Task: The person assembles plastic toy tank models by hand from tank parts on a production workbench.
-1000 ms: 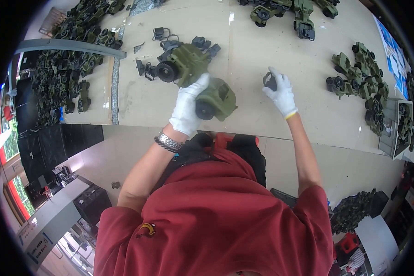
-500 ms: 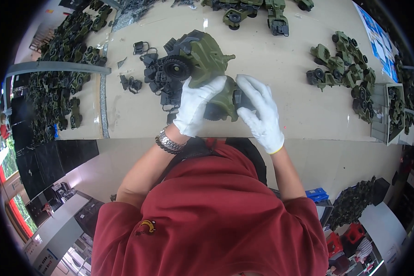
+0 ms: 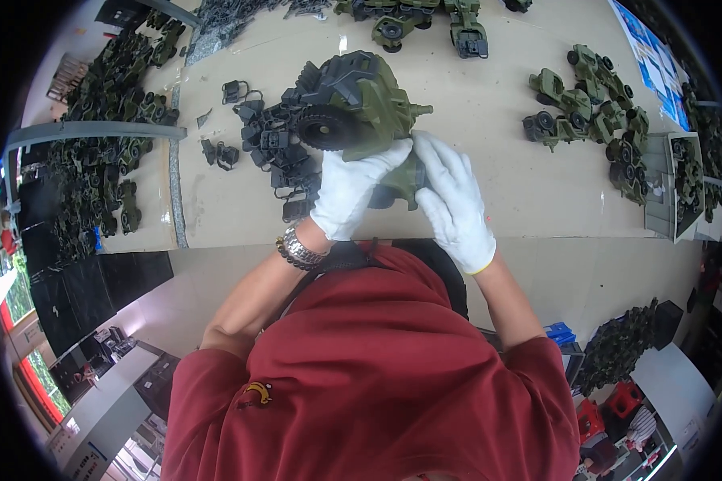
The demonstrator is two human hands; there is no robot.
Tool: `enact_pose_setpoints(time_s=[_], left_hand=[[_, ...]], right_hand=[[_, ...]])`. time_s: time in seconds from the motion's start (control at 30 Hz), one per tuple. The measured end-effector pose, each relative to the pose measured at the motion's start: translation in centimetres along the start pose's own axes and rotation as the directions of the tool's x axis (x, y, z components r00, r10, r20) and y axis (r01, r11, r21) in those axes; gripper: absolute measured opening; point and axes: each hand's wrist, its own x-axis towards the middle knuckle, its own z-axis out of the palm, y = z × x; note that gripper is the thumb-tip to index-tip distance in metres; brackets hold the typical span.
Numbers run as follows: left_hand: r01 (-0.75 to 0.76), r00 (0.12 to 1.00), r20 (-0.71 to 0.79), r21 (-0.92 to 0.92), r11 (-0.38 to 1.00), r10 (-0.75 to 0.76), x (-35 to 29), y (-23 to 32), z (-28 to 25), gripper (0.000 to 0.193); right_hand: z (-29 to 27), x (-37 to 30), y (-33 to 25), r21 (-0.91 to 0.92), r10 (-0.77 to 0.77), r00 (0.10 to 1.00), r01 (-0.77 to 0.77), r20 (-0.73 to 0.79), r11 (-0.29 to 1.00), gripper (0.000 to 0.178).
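Observation:
A green toy military vehicle (image 3: 383, 108) with dark grey parts and a black wheel (image 3: 326, 128) is held above the table in front of me. My left hand (image 3: 351, 192), in a white glove, is closed on its near side, thumb across the body. My gloved right hand (image 3: 457, 208) is closed round the vehicle's right end, the thumb apart from the fingers; whatever small part lies between them is hidden. Just left of the vehicle lies a pile of dark grey plastic parts (image 3: 277, 144).
Several finished-looking toy vehicles (image 3: 590, 104) stand at the right, beside a grey bin (image 3: 660, 184) holding more. More vehicles (image 3: 468, 32) are at the far edge, near a heap of grey parts (image 3: 229, 28). Vehicles crowd a left-hand surface behind a grey bar (image 3: 96, 131).
The toy vehicle has tilted slightly and shifted to the right in my left hand. My right fingers have drawn closer together against its end, covering the dark part seen there before.

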Motion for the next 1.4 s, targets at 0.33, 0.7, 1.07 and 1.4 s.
enact_pose_setpoints(time_s=[0.33, 0.7, 1.07, 1.4], left_hand=[[0.65, 0.607, 0.063, -0.613, 0.45, -0.792, 0.0, -0.5, 3.3, 0.04], [0.648, 0.423, 0.192, -0.747, 0.147, -0.886, -0.1, -7.2, 7.7, 0.045], [0.593, 0.76, 0.071, -0.481, 0.645, -0.646, 18.1, -2.9, 9.4, 0.055], [0.428, 0.898, 0.237, -0.267, 0.864, -0.371, 25.0, -0.8, 5.2, 0.082]], right_hand=[[0.8, -1.9, -0.7, -0.128, 0.028, 0.943, -0.075, -0.333, 0.989, 0.108], [1.9, -3.7, 7.0, -0.009, 0.221, 0.849, -0.256, -0.48, 0.967, 0.047], [-12.0, -3.2, 23.6, -0.709, 0.404, 0.856, -0.502, -0.324, 0.496, 0.074], [-14.6, -4.1, 35.2, -0.916, 0.41, 0.885, 0.043, 0.22, 0.399, 0.081]])
